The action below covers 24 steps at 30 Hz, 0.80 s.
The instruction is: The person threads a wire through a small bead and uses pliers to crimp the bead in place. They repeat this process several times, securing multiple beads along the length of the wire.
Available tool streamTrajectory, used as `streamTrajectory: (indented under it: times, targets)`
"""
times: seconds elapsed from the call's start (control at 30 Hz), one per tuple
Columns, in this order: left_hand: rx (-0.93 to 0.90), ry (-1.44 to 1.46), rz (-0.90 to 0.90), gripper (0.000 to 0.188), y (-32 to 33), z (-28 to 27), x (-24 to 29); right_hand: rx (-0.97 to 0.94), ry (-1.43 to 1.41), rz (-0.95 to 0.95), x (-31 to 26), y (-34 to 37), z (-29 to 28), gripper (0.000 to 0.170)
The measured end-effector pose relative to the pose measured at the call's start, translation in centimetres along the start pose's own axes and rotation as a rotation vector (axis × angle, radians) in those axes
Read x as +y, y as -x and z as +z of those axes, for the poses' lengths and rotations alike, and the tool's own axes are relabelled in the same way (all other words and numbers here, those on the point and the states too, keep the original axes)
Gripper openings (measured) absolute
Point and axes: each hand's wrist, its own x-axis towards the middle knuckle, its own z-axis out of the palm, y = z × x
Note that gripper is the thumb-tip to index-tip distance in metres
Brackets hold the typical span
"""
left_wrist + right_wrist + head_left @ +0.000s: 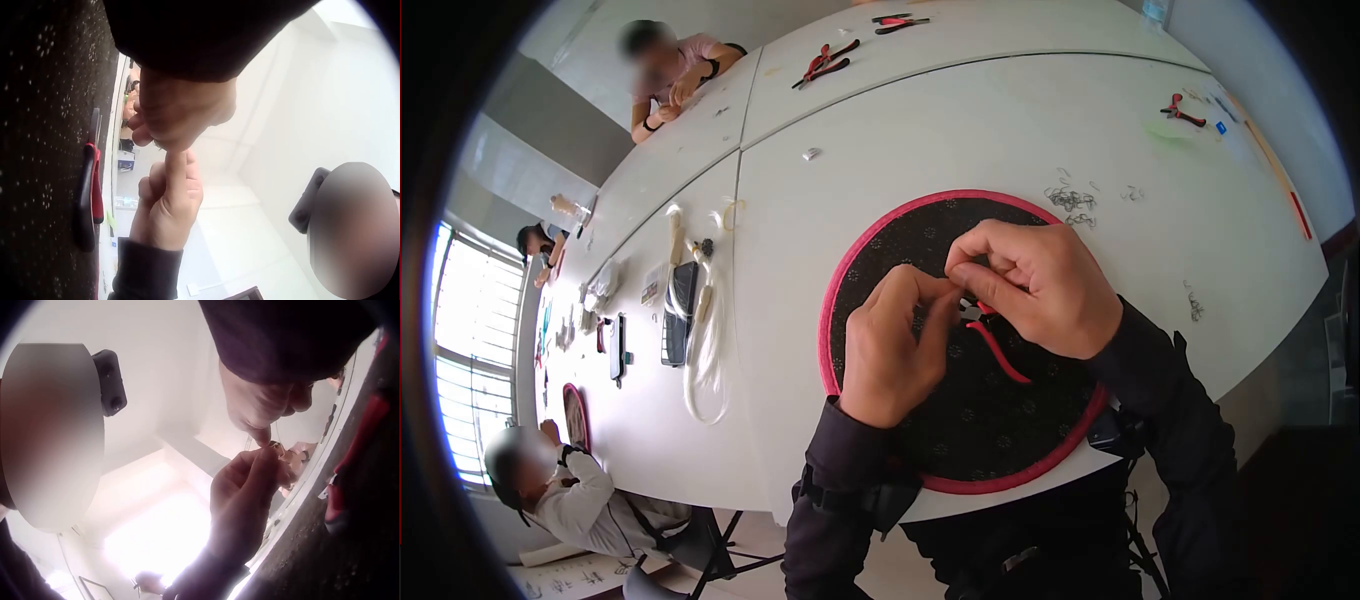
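Observation:
Over a round dark mat point(960, 430) with a red rim, both hands meet at their fingertips. My left hand point(895, 345) and my right hand point(1040, 290) pinch a small thin piece point(275, 445), which looks greenish-gold in the right wrist view. Mostly hidden by the fingers, it is too small to tell its kind. A pair of pliers point(1000, 352) with red and black handles lies on the mat below the hands, its head partly covered in the head view. The left wrist view shows the pliers point(92, 187) beside both hands.
Heaps of small bent wire pieces point(1072, 197) lie beyond the mat. More pliers point(825, 65) rest farther back, and another pair point(1182, 112) at the right. Bundles of pale strands point(708, 345) and a dark phone-like slab point(680, 315) lie left. Other people sit around the table.

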Motion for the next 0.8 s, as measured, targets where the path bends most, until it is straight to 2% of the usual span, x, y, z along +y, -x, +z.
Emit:
streamTrajectory:
  times: [0.07, 0.17, 0.37, 0.47, 0.57, 0.8]
  targets:
    - [0.006, 0.027, 0.022, 0.01, 0.0, 0.1, 0.2, -0.046, -0.173, 0.152, 0.1, -0.1, -0.7, 0.017]
    - [0.012, 0.027, 0.095, 0.012, 0.1, 0.1, 0.2, -0.104, -0.443, 0.259, 0.5, -0.6, -1.0, 0.019]
    - [0.033, -0.014, 0.214, 0.013, 0.2, 0.2, 0.6, -0.266, -0.698, 0.627, 0.1, -1.0, -2.3, 0.022]
    - [0.033, 0.018, 0.212, 0.013, 0.3, 0.3, 0.9, -0.336, -0.892, 0.672, 1.4, -0.7, -2.3, 0.023]
    - [0.068, 0.105, 0.15, 0.016, 0.5, 0.6, 1.0, -0.36, -0.947, 0.731, 1.5, -0.7, -2.3, 0.022]
    - [0.068, 0.173, 0.059, 0.008, 0.5, 0.1, 0.6, -0.299, -0.834, 0.7, 0.5, -0.6, -1.8, 0.019]
